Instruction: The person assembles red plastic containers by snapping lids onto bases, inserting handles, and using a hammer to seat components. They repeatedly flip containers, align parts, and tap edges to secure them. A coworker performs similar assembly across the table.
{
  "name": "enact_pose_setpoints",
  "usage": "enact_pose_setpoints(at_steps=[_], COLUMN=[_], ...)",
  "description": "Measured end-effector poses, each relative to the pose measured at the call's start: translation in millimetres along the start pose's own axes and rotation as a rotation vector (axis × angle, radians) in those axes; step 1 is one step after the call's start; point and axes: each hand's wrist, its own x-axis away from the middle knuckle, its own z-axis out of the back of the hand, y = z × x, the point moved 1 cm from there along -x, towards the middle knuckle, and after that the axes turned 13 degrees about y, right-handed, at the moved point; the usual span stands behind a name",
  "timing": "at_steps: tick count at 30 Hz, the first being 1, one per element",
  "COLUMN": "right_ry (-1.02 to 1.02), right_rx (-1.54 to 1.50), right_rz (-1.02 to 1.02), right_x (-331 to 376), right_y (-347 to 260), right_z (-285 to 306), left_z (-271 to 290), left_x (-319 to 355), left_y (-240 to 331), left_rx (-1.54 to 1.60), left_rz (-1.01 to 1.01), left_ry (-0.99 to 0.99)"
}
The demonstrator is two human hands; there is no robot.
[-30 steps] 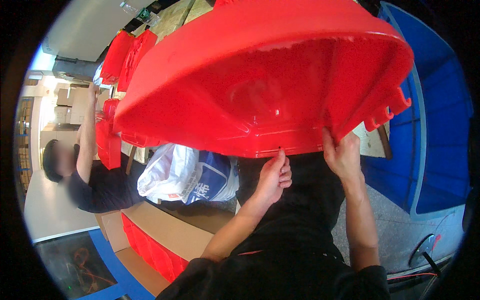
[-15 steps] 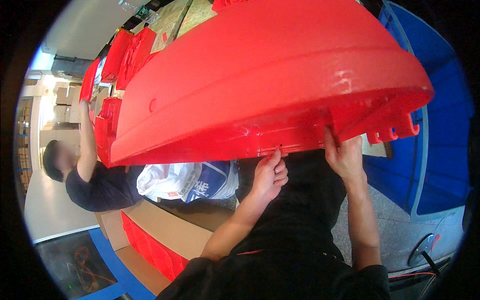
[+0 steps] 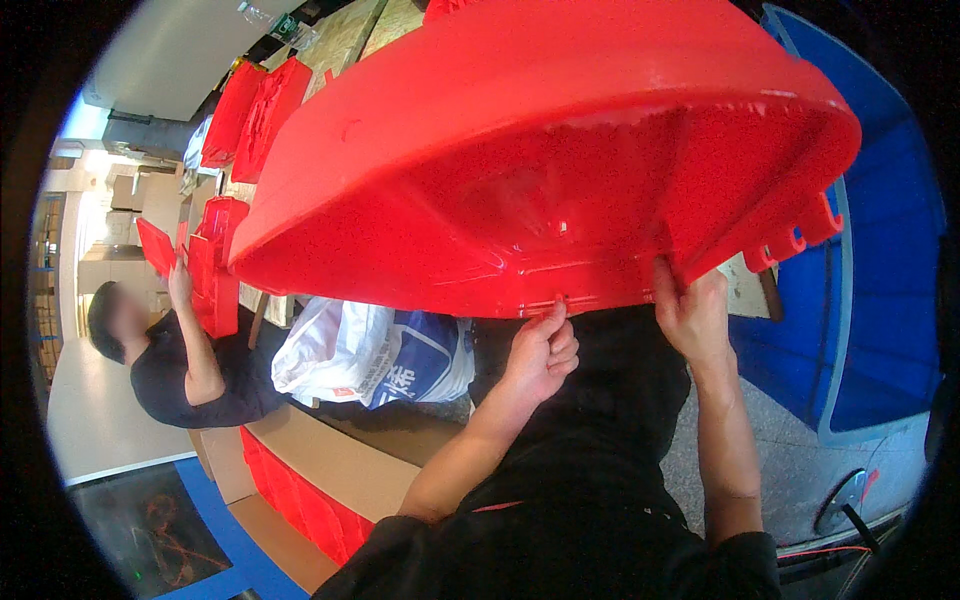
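Note:
A large red plastic shell with a curved outer wall and a hollow inside fills the upper middle of the view. Its open side is tilted toward me. My left hand pinches the near lower edge at the middle, thumb and curled fingers closed on it. Further right, my right hand grips the same edge, one finger reaching up inside the hollow. Small red hooks stick out at the shell's right end, beyond my right hand. The fingertips behind the edge are partly hidden.
Right stands a big blue bin. Left, a co-worker holds up a flat red piece beside more red parts on a wooden table. A white and blue sack and a cardboard box with red pieces sit lower left.
The shell has tipped so that more of its hollow inside faces me. Both my hands keep their grip on the edge. The co-worker's raised arm has come lower with a red piece.

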Motion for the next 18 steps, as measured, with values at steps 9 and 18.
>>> enact_pose_setpoints(at_steps=[9,18], right_ry=[-0.012,-0.089], right_rx=[0.022,-0.014], right_rz=[0.057,0.011], right_x=[4,12], right_y=[6,1], right_z=[-2,0], left_z=[2,-14], left_x=[-5,1], left_y=[-6,-13], left_rx=[0.039,0.171], left_rz=[0.014,-0.105], left_ry=[-0.061,0.111])
